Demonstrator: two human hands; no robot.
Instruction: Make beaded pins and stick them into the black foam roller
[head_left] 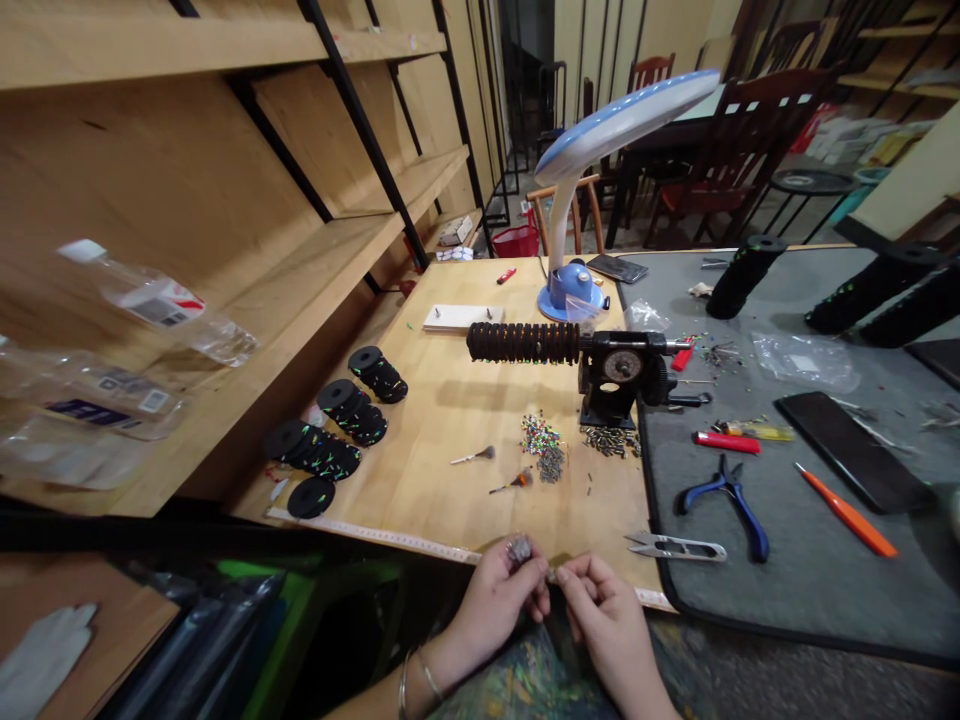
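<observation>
Item: my left hand (487, 598), curled, grasping a silvery clump (518, 547). Item: my right hand (606, 612), fingertips pinching a tiny object (552, 576), too small for me to identify, between the hands at the bench (420, 440)'s near edge. Item: multicoloured beads (540, 433), beyond the hands. Item: metal snips (686, 548), to their right; blue-handled pliers (725, 482), just beyond the snips, on a grey mat (787, 570).

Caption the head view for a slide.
Left hand and right hand meet at the bench edge, below scattered beads, a black winding device and a blue-and-white lamp.
</observation>
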